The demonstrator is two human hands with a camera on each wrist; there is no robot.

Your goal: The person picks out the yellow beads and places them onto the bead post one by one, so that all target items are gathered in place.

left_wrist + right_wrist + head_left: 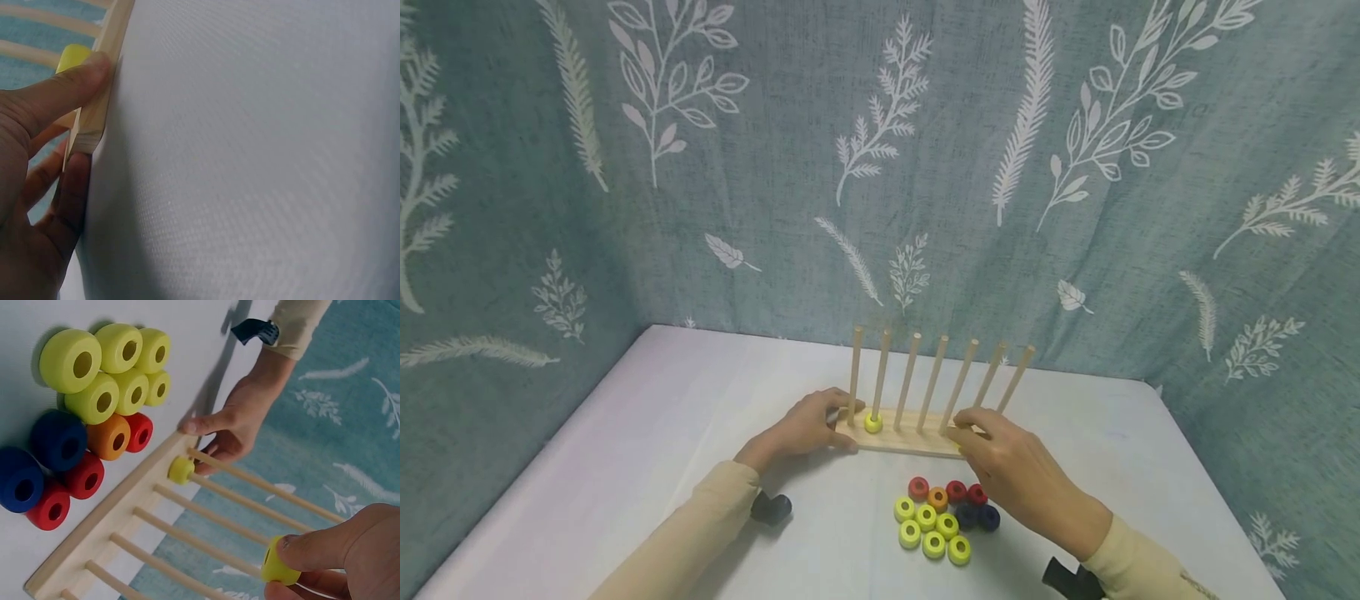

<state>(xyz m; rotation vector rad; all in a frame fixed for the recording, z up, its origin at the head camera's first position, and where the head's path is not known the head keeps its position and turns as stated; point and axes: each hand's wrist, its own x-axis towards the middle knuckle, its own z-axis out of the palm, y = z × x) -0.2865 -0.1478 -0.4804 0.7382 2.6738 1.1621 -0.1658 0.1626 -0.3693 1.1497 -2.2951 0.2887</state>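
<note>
A pale wooden peg rack (895,443) with several upright pegs stands on the white table, a yellow bead (873,423) around its second peg from the left. My left hand (805,427) grips the rack's left end; in the left wrist view the thumb (81,78) lies along the front edge, with fingers around the end. In the right wrist view my right hand (350,550) pinches another yellow bead (279,565) between thumb and fingers, overlapping the upper part of a middle peg there. From the head view this hand covers the rack's right end.
Loose beads lie in front of the rack: several yellow ones (926,517), an orange one (937,492), three red ones (918,483) and two dark blue ones (988,518). A patterned green curtain (880,208) hangs behind the table (737,367) and along its sides.
</note>
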